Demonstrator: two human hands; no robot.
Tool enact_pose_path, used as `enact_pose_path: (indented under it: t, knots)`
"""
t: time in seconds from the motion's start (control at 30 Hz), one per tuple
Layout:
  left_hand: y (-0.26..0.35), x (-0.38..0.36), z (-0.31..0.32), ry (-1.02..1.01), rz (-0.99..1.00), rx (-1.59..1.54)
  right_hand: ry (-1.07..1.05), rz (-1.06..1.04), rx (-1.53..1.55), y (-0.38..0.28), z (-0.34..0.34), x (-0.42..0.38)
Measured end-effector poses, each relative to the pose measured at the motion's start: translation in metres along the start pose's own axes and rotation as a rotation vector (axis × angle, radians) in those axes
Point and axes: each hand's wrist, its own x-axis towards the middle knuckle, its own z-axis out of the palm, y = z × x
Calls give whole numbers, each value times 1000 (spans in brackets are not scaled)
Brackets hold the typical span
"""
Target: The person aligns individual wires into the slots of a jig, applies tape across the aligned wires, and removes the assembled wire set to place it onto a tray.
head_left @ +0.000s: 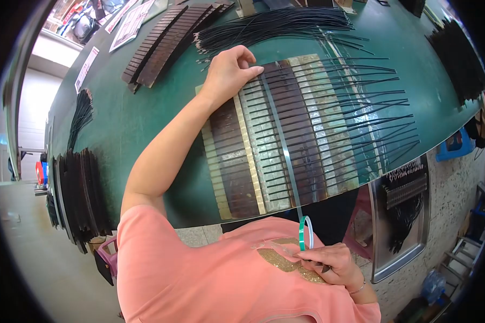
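Note:
A jig board [237, 191] with brown and pale bands lies on the green table, and many thin black wires [275, 137] rest side by side across it. Over the wires runs a narrow strip of tape [282, 132], stretched from the board's far edge toward me. My left hand [229, 72] is at that far edge, its fingers curled and the thumb on the strip's far end. Close to my body, my right hand [331, 262] is closed on a green-rimmed tape roll [306, 232]. A small dark pointed thing also shows between its fingers.
Behind the board lies a large bundle of black wires [275, 27], beside slatted dark boards [167, 43]. Dark stacked strips [78, 188] stand at the left edge; another black bundle [458, 62] is far right. A metal tray [401, 215] sits below the table's right side.

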Motion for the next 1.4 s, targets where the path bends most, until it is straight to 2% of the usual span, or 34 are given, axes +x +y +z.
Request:
enact_pose_path:
  t: [0.13,0.23,0.27,0.37,0.4,0.63,1.03,1.4]
  knots:
    - [-10,7,2,1,91,18,-46,45,16,-1,-3,0]
    - [-14,-2,3,178,370,266,-42,36,0,-2,-5,2]
    - [-11,-8,0,67,326,211,-40,38,8,-3,-5,3]
    - [-17,-23,11,134,450,348,-41,42,26,-2,-4,3]
    - [-13,-29,10,94,417,433,-42,39,27,0,-3,3]
    - [22,-81,6,-55,461,482,-20,-25,40,7,-1,0]
    - [48,-133,11,-142,583,521,-17,-46,11,16,4,-2]
    - [71,-177,17,-210,532,503,54,-110,-19,20,8,-10]
